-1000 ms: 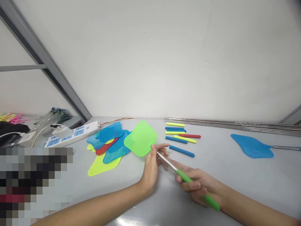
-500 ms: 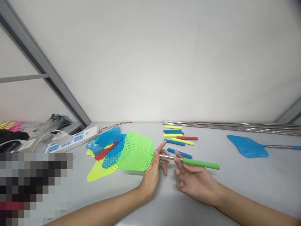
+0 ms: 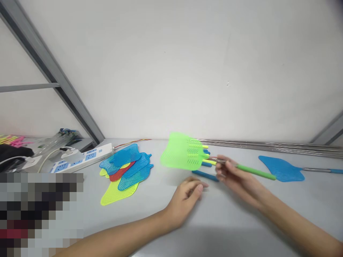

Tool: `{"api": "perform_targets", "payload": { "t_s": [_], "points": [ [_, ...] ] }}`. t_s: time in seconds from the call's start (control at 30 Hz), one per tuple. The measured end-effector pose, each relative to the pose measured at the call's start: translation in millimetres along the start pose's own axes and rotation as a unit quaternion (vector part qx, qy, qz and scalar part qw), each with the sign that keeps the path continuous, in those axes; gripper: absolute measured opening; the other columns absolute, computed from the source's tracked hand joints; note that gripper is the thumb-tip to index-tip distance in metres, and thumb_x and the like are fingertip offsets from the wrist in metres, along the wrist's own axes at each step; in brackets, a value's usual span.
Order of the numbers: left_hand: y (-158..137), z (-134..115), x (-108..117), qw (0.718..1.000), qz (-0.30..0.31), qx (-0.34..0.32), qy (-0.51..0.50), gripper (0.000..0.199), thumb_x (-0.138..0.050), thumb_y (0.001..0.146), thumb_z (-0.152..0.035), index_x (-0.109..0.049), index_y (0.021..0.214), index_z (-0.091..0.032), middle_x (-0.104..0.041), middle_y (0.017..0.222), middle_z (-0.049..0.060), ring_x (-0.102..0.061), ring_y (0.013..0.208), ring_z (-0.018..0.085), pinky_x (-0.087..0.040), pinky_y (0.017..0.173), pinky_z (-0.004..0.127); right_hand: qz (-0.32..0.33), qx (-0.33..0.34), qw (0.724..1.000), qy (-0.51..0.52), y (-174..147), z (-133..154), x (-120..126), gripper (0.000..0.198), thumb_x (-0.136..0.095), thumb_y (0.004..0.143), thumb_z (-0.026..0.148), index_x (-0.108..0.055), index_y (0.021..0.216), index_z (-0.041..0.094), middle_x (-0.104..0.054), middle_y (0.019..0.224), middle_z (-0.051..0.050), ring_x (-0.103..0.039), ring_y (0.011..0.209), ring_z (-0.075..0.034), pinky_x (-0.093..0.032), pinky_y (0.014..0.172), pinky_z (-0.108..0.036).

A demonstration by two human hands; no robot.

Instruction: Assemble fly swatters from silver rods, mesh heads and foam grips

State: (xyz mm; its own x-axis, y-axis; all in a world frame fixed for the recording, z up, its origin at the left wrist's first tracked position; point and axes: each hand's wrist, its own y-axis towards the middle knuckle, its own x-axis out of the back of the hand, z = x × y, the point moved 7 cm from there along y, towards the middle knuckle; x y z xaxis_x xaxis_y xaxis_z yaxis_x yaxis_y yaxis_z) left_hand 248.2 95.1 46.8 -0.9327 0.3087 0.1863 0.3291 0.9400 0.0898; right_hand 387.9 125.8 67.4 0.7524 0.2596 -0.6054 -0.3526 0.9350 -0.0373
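My right hand [image 3: 238,178] grips a green fly swatter by its metal rod, just ahead of the green handle [image 3: 257,172]. The swatter's mesh head [image 3: 180,153] points left, raised above the table and blurred by motion. Behind it lie several coloured handle tubes, partly hidden, among them a blue tube [image 3: 205,176] in front. My left hand [image 3: 184,200] is low over the table, below the mesh head, with loosely bent fingers, the thumb apart from them and nothing in it. To the right lies a blue fly swatter [image 3: 284,168] with its rod fitted.
Loose swatter heads in blue, red and yellow, such as a yellow one [image 3: 118,194], overlap at the left. Beyond them is a white power strip [image 3: 92,156] with cables. Long metal rods [image 3: 268,145] run along the wall at the back right.
My left hand has let go of the green swatter and dropped slightly. My right hand has closed on the rod and carried the swatter right and upward.
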Motion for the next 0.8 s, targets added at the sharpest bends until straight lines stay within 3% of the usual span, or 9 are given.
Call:
{"api": "perform_targets", "payload": {
  "t_s": [0.07, 0.17, 0.2, 0.3, 0.43, 0.53, 0.73, 0.8],
  "points": [
    [1, -1, -1, 1.0, 0.01, 0.011, 0.003, 0.032, -0.043, 0.085, -0.039, -0.067, 0.087, -0.018, -0.055, 0.084, 0.007, -0.051, 0.066, 0.014, -0.039, 0.053, 0.022, -0.043, 0.046, 0.998, -0.03, 4, 29, 22, 0.018, -0.061, 0.078, 0.027, -0.065, 0.095, 0.024, -0.059, 0.079, -0.001, -0.053, 0.074, -0.012, -0.042, 0.067, -0.026],
    [0, 1, -2, 0.999, 0.02, 0.029, -0.021, 0.031, -0.042, 0.085, -0.039, -0.064, 0.088, -0.017, -0.056, 0.081, 0.006, -0.051, 0.067, 0.015, -0.039, 0.054, 0.022, -0.121, 0.131, 0.984, -0.012, 2, 75, 62, 0.018, -0.052, 0.083, 0.027, -0.067, 0.089, 0.02, -0.055, 0.066, 0.001, -0.05, 0.061, -0.009, -0.039, 0.058, -0.03],
    [-1, 2, -2, 0.999, 0.02, 0.034, -0.031, 0.031, -0.041, 0.086, -0.039, -0.063, 0.089, -0.017, -0.056, 0.079, 0.005, -0.051, 0.067, 0.015, -0.038, 0.054, 0.022, -0.161, 0.169, 0.972, 0.018, -1, 90, 77, 0.024, -0.046, 0.086, 0.025, -0.068, 0.084, 0.017, -0.053, 0.06, 0.002, -0.048, 0.055, -0.007, -0.035, 0.053, -0.032],
    [-1, 4, -2, 0.998, 0.019, 0.043, -0.046, 0.031, -0.041, 0.086, -0.039, -0.062, 0.09, -0.017, -0.056, 0.075, 0.004, -0.052, 0.067, 0.015, -0.038, 0.054, 0.021, -0.214, 0.203, 0.954, 0.051, -10, 116, 111, 0.044, -0.03, 0.089, 0.02, -0.068, 0.068, 0.015, -0.049, 0.048, 0.002, -0.046, 0.048, -0.003, -0.026, 0.047, -0.036],
    [-1, 4, -4, 0.998, 0.023, 0.038, -0.036, 0.03, -0.041, 0.086, -0.039, -0.062, 0.089, -0.017, -0.057, 0.075, 0.004, -0.052, 0.067, 0.015, -0.037, 0.054, 0.022, -0.309, 0.217, 0.923, 0.078, -24, 131, 149, 0.059, -0.017, 0.086, 0.013, -0.053, 0.039, 0.012, -0.04, 0.034, -0.001, -0.04, 0.037, -0.001, -0.018, 0.042, -0.038],
    [-1, 3, -4, 0.999, 0.028, 0.035, -0.022, 0.03, -0.04, 0.086, -0.038, -0.062, 0.09, -0.017, -0.057, 0.075, 0.004, -0.052, 0.067, 0.015, -0.038, 0.057, 0.023, -0.373, 0.221, 0.897, 0.084, -35, 136, 174, 0.062, -0.008, 0.083, 0.01, -0.043, 0.031, 0.012, -0.036, 0.028, -0.002, -0.034, 0.031, -0.001, -0.013, 0.041, -0.038],
    [-1, -1, -4, 0.999, 0.028, 0.01, 0.032, 0.029, -0.039, 0.087, -0.035, -0.063, 0.088, -0.018, -0.057, 0.075, 0.004, -0.051, 0.071, 0.017, -0.039, 0.068, 0.026, -0.477, 0.222, 0.849, 0.046, -57, 149, 222, 0.064, -0.005, 0.086, 0.011, -0.039, 0.032, 0.014, -0.035, 0.029, 0.0, -0.033, 0.029, -0.001, -0.018, 0.037, -0.03],
    [-1, -1, -5, 0.998, 0.031, 0.006, 0.045, 0.029, -0.039, 0.087, -0.035, -0.062, 0.088, -0.018, -0.057, 0.075, 0.004, -0.052, 0.072, 0.017, -0.04, 0.068, 0.027, -0.505, 0.234, 0.831, 0.009, -65, 154, 236, 0.059, -0.013, 0.092, 0.019, -0.049, 0.047, 0.012, -0.051, 0.045, 0.001, -0.04, 0.035, -0.001, -0.029, 0.04, -0.022]
  ]
}}
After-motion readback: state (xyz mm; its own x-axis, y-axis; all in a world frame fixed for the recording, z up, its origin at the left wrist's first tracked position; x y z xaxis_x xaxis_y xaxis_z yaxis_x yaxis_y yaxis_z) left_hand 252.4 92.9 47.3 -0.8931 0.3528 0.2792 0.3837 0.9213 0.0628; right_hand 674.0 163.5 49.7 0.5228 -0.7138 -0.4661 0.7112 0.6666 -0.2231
